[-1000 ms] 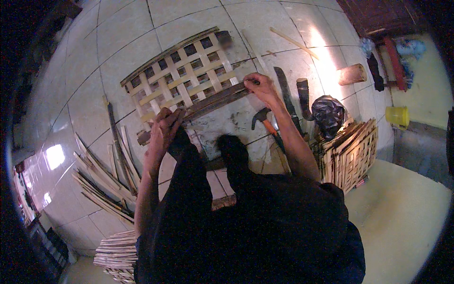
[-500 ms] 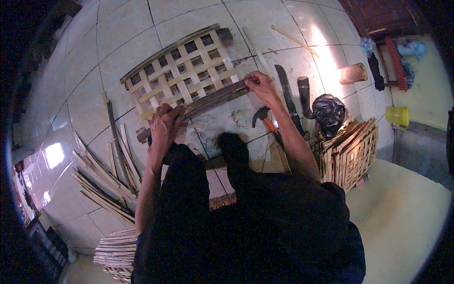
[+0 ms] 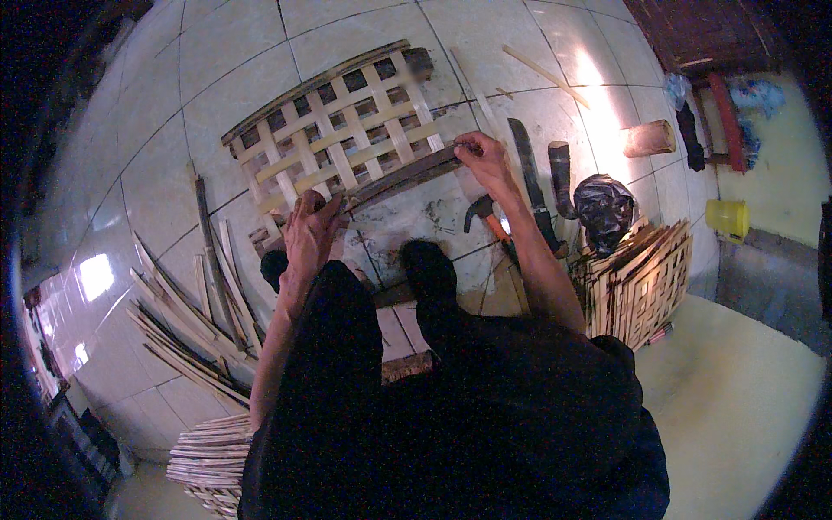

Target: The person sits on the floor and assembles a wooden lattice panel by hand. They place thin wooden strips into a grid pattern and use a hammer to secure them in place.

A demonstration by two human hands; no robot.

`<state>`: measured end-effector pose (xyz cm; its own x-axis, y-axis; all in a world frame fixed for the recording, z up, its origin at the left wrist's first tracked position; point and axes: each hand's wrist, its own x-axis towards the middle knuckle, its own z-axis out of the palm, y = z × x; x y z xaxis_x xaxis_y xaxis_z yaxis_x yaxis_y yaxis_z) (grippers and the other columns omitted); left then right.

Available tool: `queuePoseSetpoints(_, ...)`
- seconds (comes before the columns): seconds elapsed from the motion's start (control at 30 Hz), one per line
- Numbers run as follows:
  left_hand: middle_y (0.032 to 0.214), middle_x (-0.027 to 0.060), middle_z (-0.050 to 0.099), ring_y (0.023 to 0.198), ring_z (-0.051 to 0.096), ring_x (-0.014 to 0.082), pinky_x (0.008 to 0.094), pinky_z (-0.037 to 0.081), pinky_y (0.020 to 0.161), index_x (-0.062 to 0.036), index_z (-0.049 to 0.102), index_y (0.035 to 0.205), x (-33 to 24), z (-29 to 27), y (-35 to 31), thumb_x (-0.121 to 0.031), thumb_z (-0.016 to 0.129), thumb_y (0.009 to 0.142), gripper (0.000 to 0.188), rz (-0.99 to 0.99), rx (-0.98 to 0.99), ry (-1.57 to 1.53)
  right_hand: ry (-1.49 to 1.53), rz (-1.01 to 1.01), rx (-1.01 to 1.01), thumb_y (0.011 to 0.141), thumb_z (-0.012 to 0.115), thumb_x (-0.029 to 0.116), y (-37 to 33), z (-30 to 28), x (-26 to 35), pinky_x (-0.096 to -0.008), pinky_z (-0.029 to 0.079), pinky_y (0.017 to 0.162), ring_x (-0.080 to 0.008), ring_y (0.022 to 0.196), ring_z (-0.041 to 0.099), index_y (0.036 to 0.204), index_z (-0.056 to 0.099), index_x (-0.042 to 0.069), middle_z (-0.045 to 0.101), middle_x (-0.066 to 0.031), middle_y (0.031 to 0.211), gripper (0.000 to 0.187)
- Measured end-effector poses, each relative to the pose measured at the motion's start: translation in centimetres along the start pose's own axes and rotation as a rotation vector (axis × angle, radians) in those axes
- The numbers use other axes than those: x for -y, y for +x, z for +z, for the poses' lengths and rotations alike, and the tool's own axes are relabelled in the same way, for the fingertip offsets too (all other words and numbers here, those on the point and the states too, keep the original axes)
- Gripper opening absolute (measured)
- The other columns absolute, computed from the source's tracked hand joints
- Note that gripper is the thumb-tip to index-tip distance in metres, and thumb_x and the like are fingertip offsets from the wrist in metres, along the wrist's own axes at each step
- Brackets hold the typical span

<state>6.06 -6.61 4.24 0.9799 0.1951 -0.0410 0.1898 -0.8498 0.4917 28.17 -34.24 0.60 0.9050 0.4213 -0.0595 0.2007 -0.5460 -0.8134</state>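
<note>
Head view. Pale woven bamboo lattice panel [image 3: 342, 130] flat on grey tiled floor [image 3: 173, 104], toward its far edge. Dark bamboo edge strip [image 3: 403, 178] along panel's near side. Left hand [image 3: 310, 234] pressed on strip's left end, fingers curled over it. Right hand [image 3: 481, 158] at strip's right end, fingertips pinched on it. Hammer with orange handle [image 3: 485, 217] and long dark blade [image 3: 533, 186] just right of right forearm. Black plastic bag [image 3: 604, 208] beside stack of finished lattice panels [image 3: 641, 282], right. Loose bamboo slats [image 3: 186, 321] at floor's left edge; bundled slats [image 3: 208, 455] near corner.
</note>
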Motion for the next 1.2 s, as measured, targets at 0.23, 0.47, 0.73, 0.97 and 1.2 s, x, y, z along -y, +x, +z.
queuePoseSetpoints(0.23,0.095,0.0081,0.05,0.095,0.053,0.0271,0.0416,0.045,0.08,-0.0153,0.064,0.116,-0.4,-0.1,0.2,-0.018,0.068,0.077,0.039,-0.012,-0.015,0.046,0.044,0.036,-0.023,0.084,0.068,0.015,-0.3,-0.1,0.3,-0.0276,0.049,0.068,-0.0131,0.076,0.06,0.102,0.065,0.002,0.066,-0.0061,0.083,0.022)
queuePoseSetpoints(0.47,0.095,0.0072,0.048,0.094,0.052,0.0271,0.0416,0.043,0.079,-0.0172,0.063,0.118,-0.6,0.2,0.2,-0.019,0.069,0.076,0.043,-0.034,-0.031,0.045,0.052,0.117,-0.068,0.088,0.062,0.021,-0.8,0.6,-1.2,-0.0277,0.049,0.065,-0.0109,0.07,0.059,0.101,0.066,0.004,0.063,-0.0037,0.075,0.022)
queuePoseSetpoints(0.73,0.095,0.0065,0.049,0.094,0.052,0.027,0.0427,0.042,0.078,-0.0197,0.062,0.12,0.0,0.9,0.1,-0.018,0.069,0.076,0.045,0.026,-0.081,0.146,0.032,0.104,-0.054,0.088,0.063,0.028,-1.0,-0.2,1.4,-0.0281,0.048,0.064,-0.0128,0.068,0.06,0.097,0.067,0.004,0.064,-0.0048,0.075,0.027)
queuePoseSetpoints(0.97,0.101,0.0095,0.054,0.098,0.053,0.0295,0.0434,0.043,0.08,-0.0207,0.062,0.12,-0.2,0.8,0.1,-0.018,0.066,0.077,0.043,-0.165,0.029,0.085,0.008,0.057,-0.05,0.084,0.066,0.027,-0.4,0.4,-2.0,-0.0344,0.049,0.073,-0.0217,0.08,0.063,0.095,0.068,0.004,0.066,-0.0099,0.085,0.026)
queuePoseSetpoints(1.2,0.12,0.0155,0.048,0.117,0.043,0.0326,0.0491,0.034,0.097,-0.0206,0.058,0.124,-1.5,1.7,-0.6,-0.019,0.051,0.083,0.042,-0.129,-0.036,0.237,0.161,0.173,0.015,0.09,0.063,0.021,-0.6,0.4,-1.1,-0.0241,0.047,0.07,-0.0116,0.076,0.056,0.097,0.063,0.002,0.061,-0.0032,0.084,0.02)
